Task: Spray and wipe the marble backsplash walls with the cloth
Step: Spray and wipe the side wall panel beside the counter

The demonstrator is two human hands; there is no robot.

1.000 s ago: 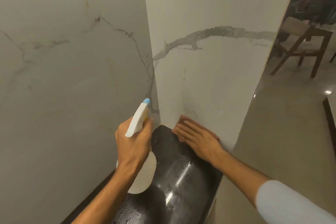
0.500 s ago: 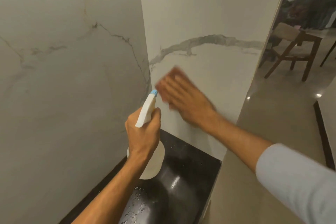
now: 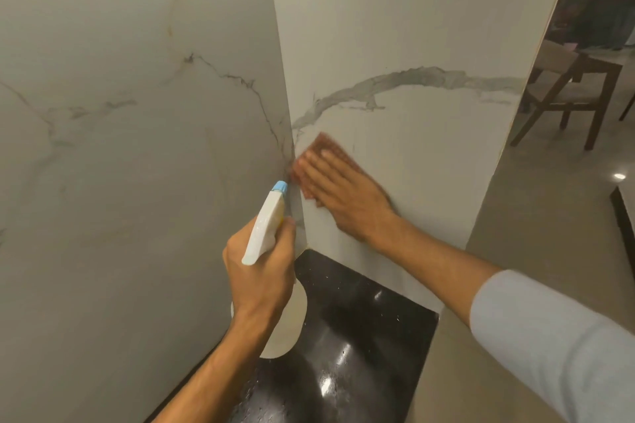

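Two white marble walls with grey veins meet in a corner: the left wall (image 3: 120, 148) and the right wall (image 3: 429, 27). My right hand (image 3: 343, 196) lies flat on the right wall beside the corner, pressing a reddish-brown cloth (image 3: 326, 148) against it; only the cloth's upper edge shows past my fingers. My left hand (image 3: 261, 271) grips a white spray bottle (image 3: 266, 223) with a blue nozzle, pointed up at the corner, just left of the cloth. The bottle's round body shows below my hand.
A glossy black countertop (image 3: 360, 336), wet with droplets, runs below the walls and ends at the right. Beyond the right wall's edge is a beige tiled floor (image 3: 549, 199), a wooden chair (image 3: 577, 93) and people far back.
My right hand with the cloth slid up the right wall from the counter, then settled lower beside the corner. My left hand with the bottle rose slightly.
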